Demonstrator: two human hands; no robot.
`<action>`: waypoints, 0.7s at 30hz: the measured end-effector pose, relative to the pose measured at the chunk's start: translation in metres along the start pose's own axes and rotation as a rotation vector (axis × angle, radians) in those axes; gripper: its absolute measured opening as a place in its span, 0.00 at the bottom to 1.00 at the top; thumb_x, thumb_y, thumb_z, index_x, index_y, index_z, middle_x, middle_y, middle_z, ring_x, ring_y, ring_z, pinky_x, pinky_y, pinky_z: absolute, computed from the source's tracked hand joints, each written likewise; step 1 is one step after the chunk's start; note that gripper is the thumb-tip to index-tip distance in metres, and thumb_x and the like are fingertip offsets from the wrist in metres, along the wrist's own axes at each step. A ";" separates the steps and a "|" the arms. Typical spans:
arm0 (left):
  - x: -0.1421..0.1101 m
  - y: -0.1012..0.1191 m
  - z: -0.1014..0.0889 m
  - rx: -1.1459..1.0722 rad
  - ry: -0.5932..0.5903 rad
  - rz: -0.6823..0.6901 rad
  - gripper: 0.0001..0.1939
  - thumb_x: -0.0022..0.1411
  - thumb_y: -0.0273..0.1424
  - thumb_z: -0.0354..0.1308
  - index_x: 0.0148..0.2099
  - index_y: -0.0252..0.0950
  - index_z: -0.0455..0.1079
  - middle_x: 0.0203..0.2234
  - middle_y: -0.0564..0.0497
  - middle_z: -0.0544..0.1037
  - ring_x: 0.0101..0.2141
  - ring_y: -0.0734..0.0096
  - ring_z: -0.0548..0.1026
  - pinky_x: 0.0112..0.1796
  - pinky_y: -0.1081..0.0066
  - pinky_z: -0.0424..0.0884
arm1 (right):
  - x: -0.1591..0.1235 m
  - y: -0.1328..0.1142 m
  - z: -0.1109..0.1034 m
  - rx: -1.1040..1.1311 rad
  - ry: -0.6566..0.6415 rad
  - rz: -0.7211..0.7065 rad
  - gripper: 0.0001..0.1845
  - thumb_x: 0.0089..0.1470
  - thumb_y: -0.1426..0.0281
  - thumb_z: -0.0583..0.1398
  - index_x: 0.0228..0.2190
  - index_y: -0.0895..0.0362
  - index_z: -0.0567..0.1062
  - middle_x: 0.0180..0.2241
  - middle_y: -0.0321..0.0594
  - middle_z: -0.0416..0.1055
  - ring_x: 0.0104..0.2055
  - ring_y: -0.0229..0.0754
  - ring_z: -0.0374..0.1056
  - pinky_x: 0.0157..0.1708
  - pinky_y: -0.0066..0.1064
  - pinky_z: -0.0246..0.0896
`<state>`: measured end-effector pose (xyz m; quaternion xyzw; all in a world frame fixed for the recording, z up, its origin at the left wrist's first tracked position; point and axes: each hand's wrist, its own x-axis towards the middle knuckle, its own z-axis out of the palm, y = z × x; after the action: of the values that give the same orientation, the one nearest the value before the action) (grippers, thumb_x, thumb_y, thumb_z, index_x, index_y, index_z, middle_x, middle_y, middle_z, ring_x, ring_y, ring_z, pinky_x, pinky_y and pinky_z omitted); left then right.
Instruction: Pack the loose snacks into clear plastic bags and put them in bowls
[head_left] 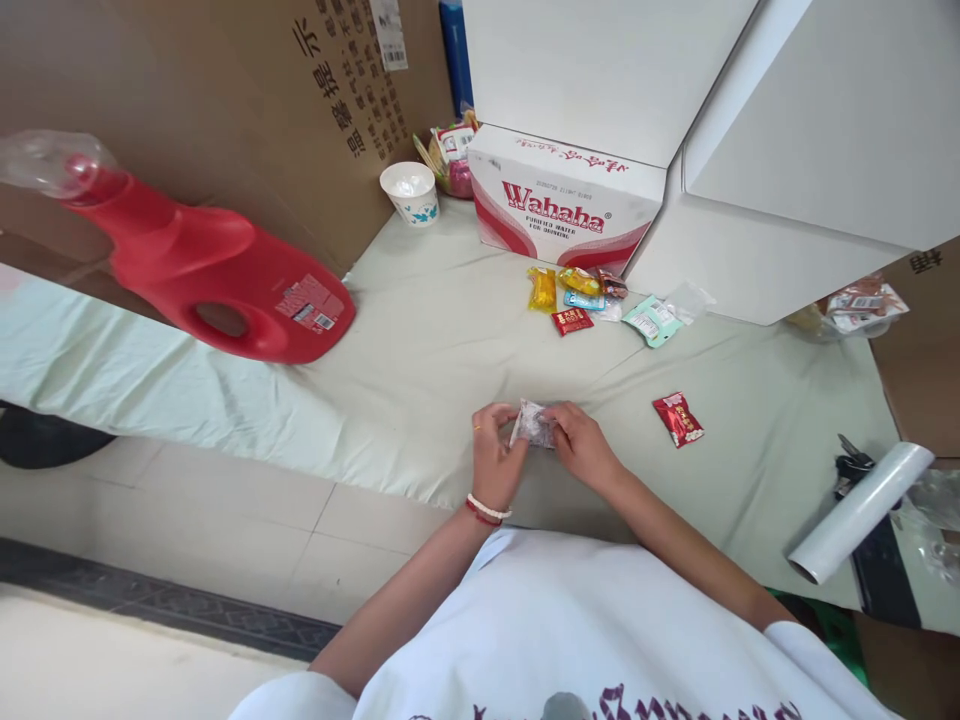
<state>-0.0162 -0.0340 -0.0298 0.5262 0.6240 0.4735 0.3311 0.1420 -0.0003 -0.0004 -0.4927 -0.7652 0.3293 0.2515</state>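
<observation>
Nearest is the person's white shirt [585, 610], with dark lettering across the front. Just beyond it, both hands meet on a small packet [534, 424], pale with a dark pattern, over the near part of the cloth-covered table [420, 370]. The left hand [498, 455] has its thumb and fingers curved around the packet's left edge, a narrow gap between them filled by the packet. A ring sits on one finger, and a white bracelet [489, 508] and a red one circle the wrist. The right hand [583, 445] pinches the opposite side, thumb and fingertips close together on the wrapper; its lower fingers are folded in and partly hidden.

To the right of the hands, well apart from them, a roll [862, 512] lies aslant near the table's edge, with a pair of scissors [853, 460] just beside it. Somewhat farther on, a red packet [678, 419] lies alone on the cloth. On the left, a large red bottle [247, 270] has a clear cap. Beyond the hands, a cluster of small wrapped snacks [574, 290] lies in front of the Wahaha box [562, 200]. A paper cup [411, 195] stands upright left of that box.
</observation>
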 end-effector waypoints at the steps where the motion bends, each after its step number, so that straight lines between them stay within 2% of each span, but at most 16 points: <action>1: 0.002 -0.002 -0.003 -0.059 0.030 -0.084 0.18 0.63 0.30 0.57 0.55 0.39 0.69 0.48 0.44 0.72 0.47 0.62 0.76 0.47 0.59 0.76 | -0.004 0.001 0.002 0.042 0.014 -0.012 0.14 0.62 0.76 0.51 0.44 0.55 0.73 0.40 0.46 0.72 0.44 0.47 0.69 0.46 0.39 0.66; 3: 0.005 -0.001 -0.006 -0.071 0.016 -0.164 0.18 0.61 0.33 0.60 0.54 0.38 0.69 0.45 0.45 0.74 0.44 0.61 0.77 0.46 0.58 0.76 | -0.013 -0.001 0.001 0.136 0.034 0.010 0.12 0.65 0.69 0.53 0.46 0.54 0.72 0.42 0.47 0.71 0.45 0.48 0.69 0.46 0.41 0.67; 5: 0.004 0.008 -0.004 -0.001 -0.053 -0.114 0.20 0.56 0.32 0.65 0.51 0.37 0.72 0.44 0.45 0.75 0.46 0.59 0.76 0.50 0.55 0.74 | -0.025 -0.010 -0.003 0.276 0.047 0.107 0.12 0.66 0.62 0.55 0.47 0.53 0.72 0.43 0.47 0.70 0.44 0.48 0.69 0.45 0.42 0.68; 7: -0.001 0.024 0.001 0.047 -0.117 0.024 0.22 0.54 0.28 0.64 0.53 0.38 0.72 0.47 0.44 0.75 0.49 0.57 0.74 0.52 0.54 0.73 | -0.038 -0.021 -0.006 0.510 0.076 0.263 0.16 0.67 0.55 0.54 0.48 0.52 0.70 0.44 0.45 0.70 0.42 0.46 0.70 0.43 0.41 0.69; 9: -0.010 0.041 0.008 0.047 -0.194 0.210 0.24 0.56 0.25 0.60 0.55 0.39 0.70 0.51 0.43 0.74 0.52 0.57 0.73 0.52 0.54 0.72 | -0.050 -0.029 -0.008 0.765 0.142 0.408 0.18 0.67 0.51 0.53 0.49 0.50 0.68 0.44 0.43 0.70 0.41 0.44 0.70 0.41 0.39 0.69; 11: -0.019 0.051 0.016 -0.008 -0.362 0.413 0.22 0.56 0.23 0.56 0.54 0.41 0.71 0.52 0.44 0.74 0.54 0.56 0.71 0.55 0.52 0.70 | -0.059 -0.028 -0.007 0.940 0.263 0.500 0.20 0.65 0.48 0.56 0.46 0.50 0.69 0.43 0.40 0.71 0.41 0.43 0.69 0.40 0.36 0.68; 13: -0.025 0.051 0.026 -0.122 -0.508 0.494 0.20 0.54 0.21 0.53 0.49 0.41 0.71 0.48 0.45 0.75 0.52 0.56 0.72 0.55 0.50 0.69 | -0.065 -0.017 -0.007 1.051 0.394 0.567 0.21 0.60 0.47 0.61 0.40 0.51 0.70 0.38 0.37 0.70 0.38 0.42 0.68 0.38 0.33 0.66; 15: -0.026 0.045 0.036 -0.296 -0.543 0.407 0.19 0.52 0.20 0.52 0.46 0.40 0.67 0.43 0.46 0.73 0.49 0.58 0.73 0.51 0.52 0.72 | -0.069 -0.002 -0.007 1.161 0.447 0.634 0.24 0.53 0.47 0.66 0.37 0.52 0.70 0.33 0.34 0.69 0.34 0.40 0.66 0.36 0.33 0.65; 18: -0.024 0.038 0.046 -0.520 -0.567 0.229 0.16 0.54 0.21 0.53 0.45 0.41 0.63 0.41 0.48 0.69 0.43 0.62 0.73 0.44 0.59 0.76 | -0.075 0.012 -0.005 1.212 0.415 0.650 0.26 0.46 0.51 0.71 0.38 0.53 0.70 0.31 0.33 0.70 0.31 0.39 0.65 0.34 0.32 0.63; 21: -0.021 0.043 0.040 -0.508 -0.678 0.180 0.14 0.60 0.25 0.55 0.49 0.41 0.66 0.42 0.47 0.69 0.42 0.63 0.74 0.43 0.60 0.77 | -0.080 0.010 -0.009 1.072 0.430 0.573 0.18 0.52 0.56 0.68 0.39 0.53 0.72 0.30 0.32 0.70 0.30 0.38 0.64 0.34 0.31 0.61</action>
<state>0.0396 -0.0450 -0.0048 0.6061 0.2952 0.4394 0.5937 0.1854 -0.0681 -0.0068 -0.5387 -0.2652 0.6139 0.5125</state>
